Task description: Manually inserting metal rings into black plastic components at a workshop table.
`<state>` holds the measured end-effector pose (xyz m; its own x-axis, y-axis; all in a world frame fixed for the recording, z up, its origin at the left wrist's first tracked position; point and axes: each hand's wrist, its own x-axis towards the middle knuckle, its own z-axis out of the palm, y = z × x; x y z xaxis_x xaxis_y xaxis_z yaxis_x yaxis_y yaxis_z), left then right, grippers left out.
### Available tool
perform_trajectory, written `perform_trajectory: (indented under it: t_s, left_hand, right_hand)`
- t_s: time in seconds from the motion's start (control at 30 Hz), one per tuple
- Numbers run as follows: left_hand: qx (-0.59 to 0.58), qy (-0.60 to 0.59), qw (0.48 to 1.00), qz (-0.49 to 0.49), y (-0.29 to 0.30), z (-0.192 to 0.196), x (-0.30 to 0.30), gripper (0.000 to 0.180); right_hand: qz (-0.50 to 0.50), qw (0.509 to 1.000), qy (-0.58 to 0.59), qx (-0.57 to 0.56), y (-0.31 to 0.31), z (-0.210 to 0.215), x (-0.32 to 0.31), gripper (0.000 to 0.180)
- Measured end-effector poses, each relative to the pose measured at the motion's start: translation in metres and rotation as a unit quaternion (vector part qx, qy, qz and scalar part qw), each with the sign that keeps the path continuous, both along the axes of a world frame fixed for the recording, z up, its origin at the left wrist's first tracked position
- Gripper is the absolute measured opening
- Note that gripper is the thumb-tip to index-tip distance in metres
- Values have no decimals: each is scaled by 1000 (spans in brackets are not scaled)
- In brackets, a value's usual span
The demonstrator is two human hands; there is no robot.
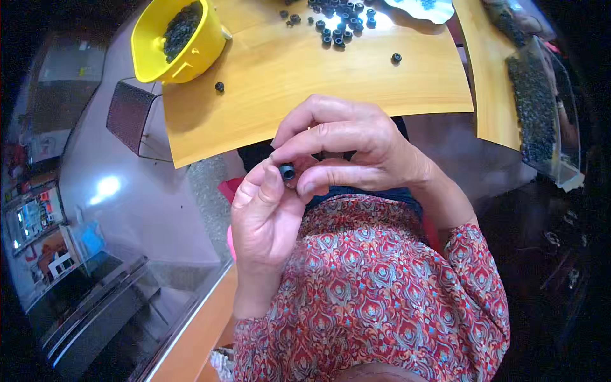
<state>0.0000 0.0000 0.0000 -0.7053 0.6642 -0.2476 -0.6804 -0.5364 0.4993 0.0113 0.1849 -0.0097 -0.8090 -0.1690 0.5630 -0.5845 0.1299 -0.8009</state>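
Note:
A small black cylindrical part (288, 172) with a round hole in its end is held up in front of my body, just off the table's near edge. My left hand (264, 213) pinches it between thumb and fingers, palm turned up. From the right, my right hand (359, 140) reaches over with curled fingers. Its index fingertip meets the left fingertips, and its thumb comes up on the part's other side, so both hands close around it. The fingers cover much of the part.
The wooden table (273, 95) carries a yellow tub (203, 54) of small black pieces at left. Several black cylindrical parts (339, 33) cluster at the far side, near a white dish (429, 11). Single parts lie apart (219, 86). A clear bin (538, 108) of dark pieces stands at right.

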Motion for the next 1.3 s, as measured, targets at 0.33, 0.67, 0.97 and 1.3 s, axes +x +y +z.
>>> perform_trajectory:
  t_s: [0.33,0.67,0.97,1.3]
  left_hand:
    - [-46,-14,999,7,3,-4,-1,28]
    - [-109,54,990,76,10,-18,-1,26]
    - [-34,97,995,19,35,-36,-16,20]
    - [-125,52,991,3,70,-46,-32,22]
  right_hand:
    - [24,999,-40,-19,5,-7,-5,20]
    - [-35,997,32,67,4,-14,-5,20]
    - [-291,945,-22,148,127,-5,-7,16]
    - [-406,865,-80,284,247,-40,-57,10]
